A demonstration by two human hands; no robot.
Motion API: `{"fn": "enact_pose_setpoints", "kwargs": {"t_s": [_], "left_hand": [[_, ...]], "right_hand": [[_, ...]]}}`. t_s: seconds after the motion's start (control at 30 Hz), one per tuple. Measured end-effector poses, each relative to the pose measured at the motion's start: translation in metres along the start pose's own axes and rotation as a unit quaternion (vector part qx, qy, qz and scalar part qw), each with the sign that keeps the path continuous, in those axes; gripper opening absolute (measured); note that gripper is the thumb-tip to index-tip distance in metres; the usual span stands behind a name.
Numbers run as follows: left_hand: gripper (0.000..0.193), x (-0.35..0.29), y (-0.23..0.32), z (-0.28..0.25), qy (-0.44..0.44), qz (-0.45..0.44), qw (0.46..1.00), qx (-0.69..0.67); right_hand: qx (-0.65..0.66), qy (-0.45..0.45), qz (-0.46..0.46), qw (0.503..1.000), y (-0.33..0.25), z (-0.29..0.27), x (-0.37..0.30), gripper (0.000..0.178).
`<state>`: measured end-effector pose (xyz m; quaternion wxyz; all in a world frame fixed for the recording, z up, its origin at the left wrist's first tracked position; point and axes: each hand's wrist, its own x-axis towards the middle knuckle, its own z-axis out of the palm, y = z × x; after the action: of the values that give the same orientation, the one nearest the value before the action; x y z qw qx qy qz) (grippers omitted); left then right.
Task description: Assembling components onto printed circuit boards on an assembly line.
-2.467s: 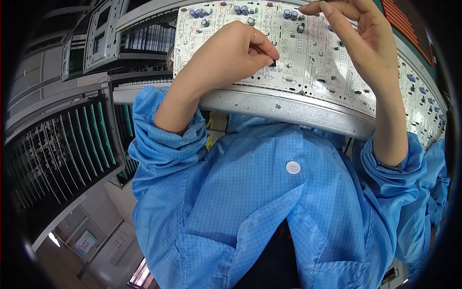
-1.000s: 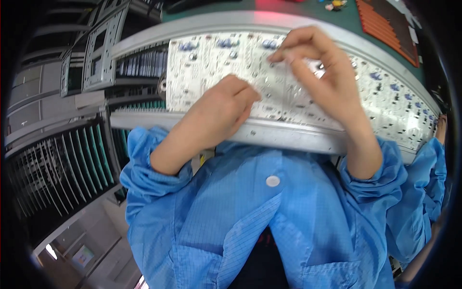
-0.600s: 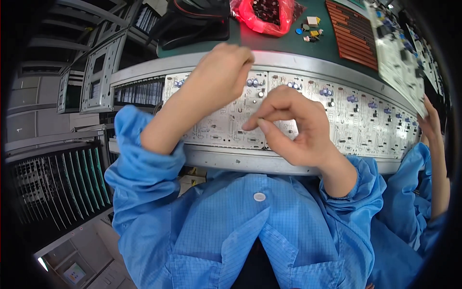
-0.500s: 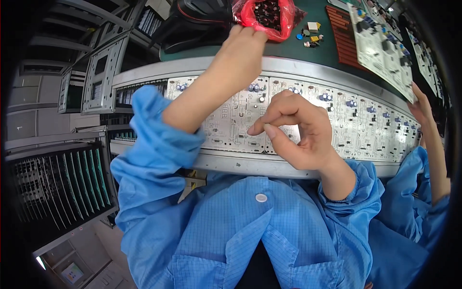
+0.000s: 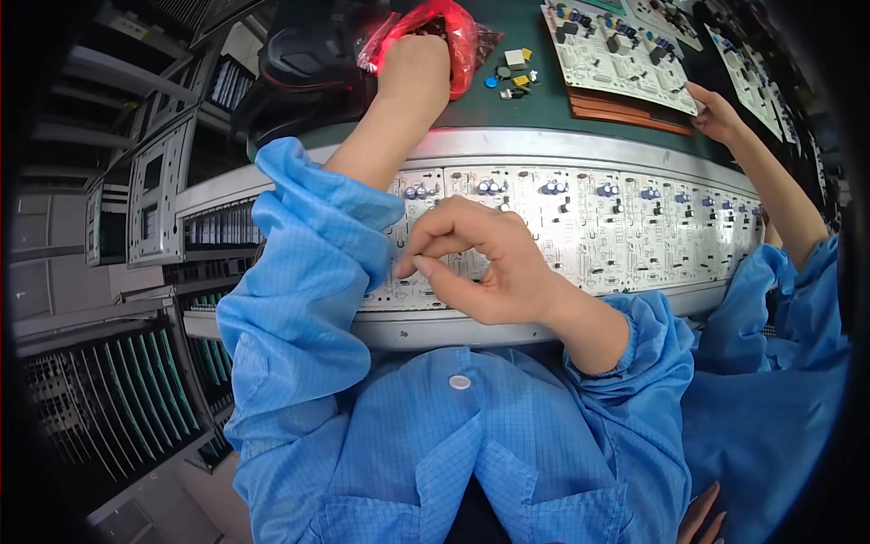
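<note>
Circuit board panel [image 5: 580, 227]: a long white strip of joined boards lying across a curved metal rail [image 5: 471, 328] at the near edge of the green worktop [image 5: 544, 100]. Small blue cylindrical parts and dark parts stand in rows along the panel's upper side.

Right hand [image 5: 485, 263]: resting over the left part of the panel. Thumb and forefinger are pinched together with the tips pointing left; the other fingers are curled. Whether a part is held between the tips cannot be told.

Left hand [image 5: 415, 65]: stretched forward across the panel to the far side of the worktop, fingers down inside a red plastic bag [image 5: 444, 36]. The fingertips are hidden by the bag, so their state cannot be told. The blue sleeve [image 5: 308, 245] of this arm crosses the left end of the panel.

Loose parts [image 5: 512, 72]: a small cluster of yellow, blue and dark pieces lying on the worktop just right of the bag.

Second board [image 5: 616, 50]: lying flat on a brown stack [image 5: 634, 104] at the far right of the worktop.

Another person's hand [image 5: 716, 113]: touching the near right corner of that stack; the arm wears the same blue sleeve.

Racks [image 5: 109, 381]: dark slotted frames to the left, below worktop level.
</note>
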<state>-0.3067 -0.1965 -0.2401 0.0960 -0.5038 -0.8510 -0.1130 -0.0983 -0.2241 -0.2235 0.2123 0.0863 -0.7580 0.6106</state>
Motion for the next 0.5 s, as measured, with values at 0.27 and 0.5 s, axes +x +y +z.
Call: {"fn": "enact_pose_setpoints", "kwargs": {"t_s": [0.27, 0.5], "left_hand": [[0.013, -0.008, -0.005, -0.001, 0.069, -0.015, 0.996, -0.057], [0.017, -0.038, 0.001, -0.037, 0.122, 0.055, 0.978, -0.159]], "right_hand": [[0.063, -0.004, 0.047, 0.997, 0.006, 0.002, 0.000, 0.015], [0.075, -0.009, 0.099, 0.992, 0.009, 0.000, 0.000, 0.014]]}}
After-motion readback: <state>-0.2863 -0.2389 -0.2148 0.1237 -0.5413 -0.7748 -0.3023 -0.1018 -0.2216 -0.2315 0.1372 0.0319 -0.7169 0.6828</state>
